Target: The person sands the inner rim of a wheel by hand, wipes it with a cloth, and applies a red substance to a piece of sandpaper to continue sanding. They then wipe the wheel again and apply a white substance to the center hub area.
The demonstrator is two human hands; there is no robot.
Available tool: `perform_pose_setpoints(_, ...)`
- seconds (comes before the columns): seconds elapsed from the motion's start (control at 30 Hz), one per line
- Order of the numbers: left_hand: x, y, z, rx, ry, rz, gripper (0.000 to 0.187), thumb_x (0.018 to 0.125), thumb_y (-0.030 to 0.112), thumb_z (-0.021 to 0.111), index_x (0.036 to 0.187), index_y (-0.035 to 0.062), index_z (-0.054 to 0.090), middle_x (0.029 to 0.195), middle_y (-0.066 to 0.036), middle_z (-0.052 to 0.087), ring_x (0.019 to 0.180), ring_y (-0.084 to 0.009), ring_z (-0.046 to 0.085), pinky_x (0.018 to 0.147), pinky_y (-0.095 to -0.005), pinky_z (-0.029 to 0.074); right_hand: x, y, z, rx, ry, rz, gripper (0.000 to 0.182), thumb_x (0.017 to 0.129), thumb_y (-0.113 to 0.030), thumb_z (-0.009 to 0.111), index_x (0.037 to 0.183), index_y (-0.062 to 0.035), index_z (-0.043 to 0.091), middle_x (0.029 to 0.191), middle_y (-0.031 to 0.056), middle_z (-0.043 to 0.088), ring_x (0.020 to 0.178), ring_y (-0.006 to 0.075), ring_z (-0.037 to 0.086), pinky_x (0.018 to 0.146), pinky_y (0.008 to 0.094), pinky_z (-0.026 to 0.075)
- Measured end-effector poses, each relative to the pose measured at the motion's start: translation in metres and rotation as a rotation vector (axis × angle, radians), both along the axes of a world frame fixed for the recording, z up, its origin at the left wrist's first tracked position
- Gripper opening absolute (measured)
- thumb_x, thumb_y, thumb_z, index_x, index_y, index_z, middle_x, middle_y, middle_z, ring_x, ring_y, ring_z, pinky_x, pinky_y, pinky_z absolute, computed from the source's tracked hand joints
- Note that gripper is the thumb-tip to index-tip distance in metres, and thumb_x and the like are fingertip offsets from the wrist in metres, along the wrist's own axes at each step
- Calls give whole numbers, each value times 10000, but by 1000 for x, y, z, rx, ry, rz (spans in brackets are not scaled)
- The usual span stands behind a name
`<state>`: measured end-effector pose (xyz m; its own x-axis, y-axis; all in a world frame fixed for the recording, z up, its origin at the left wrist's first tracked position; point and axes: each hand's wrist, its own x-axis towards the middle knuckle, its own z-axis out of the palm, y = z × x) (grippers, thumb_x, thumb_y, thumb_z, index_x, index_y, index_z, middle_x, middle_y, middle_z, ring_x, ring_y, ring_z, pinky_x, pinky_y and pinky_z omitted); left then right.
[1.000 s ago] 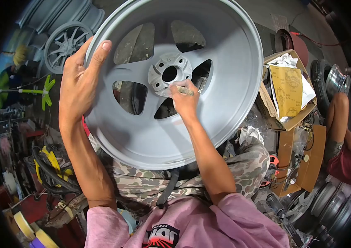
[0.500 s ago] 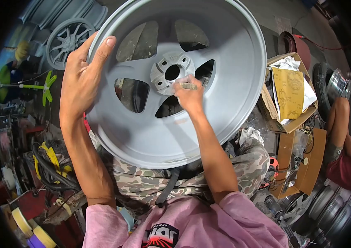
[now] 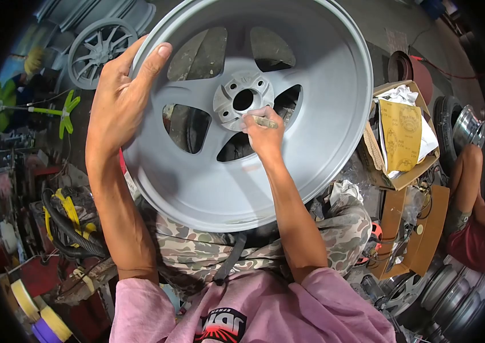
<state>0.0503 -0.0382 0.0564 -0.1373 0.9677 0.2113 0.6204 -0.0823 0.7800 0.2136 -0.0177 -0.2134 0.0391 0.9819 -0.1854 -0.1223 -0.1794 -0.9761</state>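
Note:
A grey car wheel rim [image 3: 311, 166] rests tilted on my lap, its inner side facing up. My left hand [image 3: 121, 94] grips the rim's left edge, thumb on top and fingers hidden behind. At the hub [image 3: 223, 94], my right hand [image 3: 266, 136] pinches a small folded piece of sandpaper [image 3: 264, 122], tan on its outer side. The fingertips press that piece close to the lower right of the hub's centre hole, among the bolt holes. Dusty residue whitens the fingertips.
An open cardboard box [image 3: 416, 180] at the right holds papers and a yellow-backed sandpaper sheet [image 3: 400, 137]. Further right, another person's arm [image 3: 466, 177] reaches to a shiny rim [image 3: 470, 127]. More rims [image 3: 100, 52] stand at upper left; tape rolls [image 3: 24, 298] lie lower left.
The view has shifted slightly, so the rim and hands sit a little further right. My right hand stays at the hub with a small shift; my left hand keeps its hold.

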Motion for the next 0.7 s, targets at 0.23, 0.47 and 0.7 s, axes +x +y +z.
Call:
perform_pose_setpoints(0.23,1,-1,0,5,-30,1,464,1039,388,622,1269,-11,680,911,9,640,860,-82,512,799,-239,421,-2,-8,12,137,-198,-53,112,861,-78,692,817,6,632,676,110,690,627,157,683,599,325,522)
perform_pose_setpoints(0.47,1,0,1,-12,-23,-1,468,1040,392,621,1272,-10,677,904,10,636,855,-84,505,793,-238,420,-6,-9,15,113,-172,-96,109,839,-89,696,822,1,638,664,102,679,628,181,680,633,342,533)
perform_pose_setpoints(0.7,0,-2,1,-26,-24,-2,465,1036,366,634,1302,-14,666,984,-3,670,916,-87,542,864,-240,433,-6,-12,26,148,-395,-100,117,849,-83,712,846,15,647,712,96,690,685,172,702,651,319,552)
